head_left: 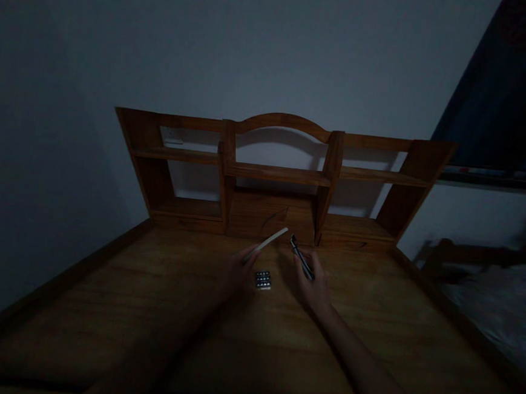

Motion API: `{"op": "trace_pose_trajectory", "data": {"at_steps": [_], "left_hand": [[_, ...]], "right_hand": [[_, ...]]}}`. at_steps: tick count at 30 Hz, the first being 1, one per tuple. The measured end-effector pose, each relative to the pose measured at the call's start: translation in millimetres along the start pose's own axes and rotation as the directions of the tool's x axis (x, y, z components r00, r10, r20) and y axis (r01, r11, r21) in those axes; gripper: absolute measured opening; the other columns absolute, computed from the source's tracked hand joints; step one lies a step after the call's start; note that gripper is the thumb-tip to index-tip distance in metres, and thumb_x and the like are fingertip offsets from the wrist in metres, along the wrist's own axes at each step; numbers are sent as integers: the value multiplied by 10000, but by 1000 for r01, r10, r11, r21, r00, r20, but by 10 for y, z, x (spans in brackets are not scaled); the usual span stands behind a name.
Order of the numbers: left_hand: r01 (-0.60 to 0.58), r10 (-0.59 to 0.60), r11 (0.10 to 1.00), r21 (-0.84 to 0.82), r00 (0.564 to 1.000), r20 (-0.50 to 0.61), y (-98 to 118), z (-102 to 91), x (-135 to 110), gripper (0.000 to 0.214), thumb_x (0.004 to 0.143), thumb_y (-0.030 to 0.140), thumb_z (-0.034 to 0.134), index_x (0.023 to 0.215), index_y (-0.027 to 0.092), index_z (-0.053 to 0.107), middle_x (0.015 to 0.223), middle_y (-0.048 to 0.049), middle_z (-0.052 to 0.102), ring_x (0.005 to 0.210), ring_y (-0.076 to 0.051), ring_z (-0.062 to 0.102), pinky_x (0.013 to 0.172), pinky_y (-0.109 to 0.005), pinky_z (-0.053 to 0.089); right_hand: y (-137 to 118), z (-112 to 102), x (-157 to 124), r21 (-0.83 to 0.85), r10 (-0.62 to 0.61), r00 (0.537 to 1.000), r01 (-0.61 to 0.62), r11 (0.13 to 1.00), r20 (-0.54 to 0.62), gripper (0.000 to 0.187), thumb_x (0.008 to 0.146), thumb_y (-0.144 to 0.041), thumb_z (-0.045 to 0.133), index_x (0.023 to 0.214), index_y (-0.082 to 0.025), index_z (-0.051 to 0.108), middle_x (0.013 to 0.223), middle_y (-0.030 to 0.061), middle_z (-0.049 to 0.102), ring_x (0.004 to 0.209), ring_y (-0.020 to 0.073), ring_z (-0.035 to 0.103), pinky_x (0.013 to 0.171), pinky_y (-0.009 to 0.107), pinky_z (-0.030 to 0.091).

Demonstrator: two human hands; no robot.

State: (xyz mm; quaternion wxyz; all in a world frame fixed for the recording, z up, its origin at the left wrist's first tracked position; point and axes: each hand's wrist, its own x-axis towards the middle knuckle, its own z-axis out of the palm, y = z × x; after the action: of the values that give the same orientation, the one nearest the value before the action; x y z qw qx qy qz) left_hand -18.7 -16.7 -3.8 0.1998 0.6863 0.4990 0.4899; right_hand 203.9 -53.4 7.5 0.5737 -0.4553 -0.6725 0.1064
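Observation:
My left hand (240, 267) is closed around one end of a slim, pale, slightly curved stick (272, 239), which slants up to the right. In my right hand (314, 281) is a slender black-and-silver tool (302, 258) with a small dark head at its upper end; the dim light hides its exact kind. The head sits close to the stick's free tip, with a gap between them. On the desk between my hands lies a small black pack (263, 279) with rows of silvery pieces in it.
The wooden desk top (180, 324) has raised side edges. At its back stands a wooden shelf unit (278, 174) with several compartments against a pale wall (256, 51). To the right are a dark curtain (507, 101) and pale bedding or plastic (501, 301).

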Motion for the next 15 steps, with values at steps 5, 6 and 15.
{"op": "trace_pose_trajectory", "data": {"at_steps": [5,6,15], "left_hand": [[-38,36,999,-26,998,-50,-25,-51,18,385,909,477,485,1155,230,648,1120,-8,650,1019,-170,619,896,-285,483],[-36,36,999,-25,999,-22,-21,-45,8,386,909,481,482,1162,241,647,1119,-4,651,1011,-173,623,884,-285,488],[-23,22,999,-39,999,-27,-97,26,30,387,900,477,498,1155,228,648,1120,-2,651,1023,-160,619,927,-277,470]], "right_hand": [[14,-2,2,22,0,1000,0,1000,2,192,946,-359,536,1103,-249,535,1047,-8,647,884,159,645,780,250,506],[17,0,1,26,4,1000,-4,1000,7,195,947,-361,534,1106,-249,534,1043,-8,648,884,159,645,773,249,507],[-24,-9,11,-3,-39,999,39,999,-19,202,943,-354,536,1095,-222,547,1044,16,650,888,170,649,783,254,510]]}}
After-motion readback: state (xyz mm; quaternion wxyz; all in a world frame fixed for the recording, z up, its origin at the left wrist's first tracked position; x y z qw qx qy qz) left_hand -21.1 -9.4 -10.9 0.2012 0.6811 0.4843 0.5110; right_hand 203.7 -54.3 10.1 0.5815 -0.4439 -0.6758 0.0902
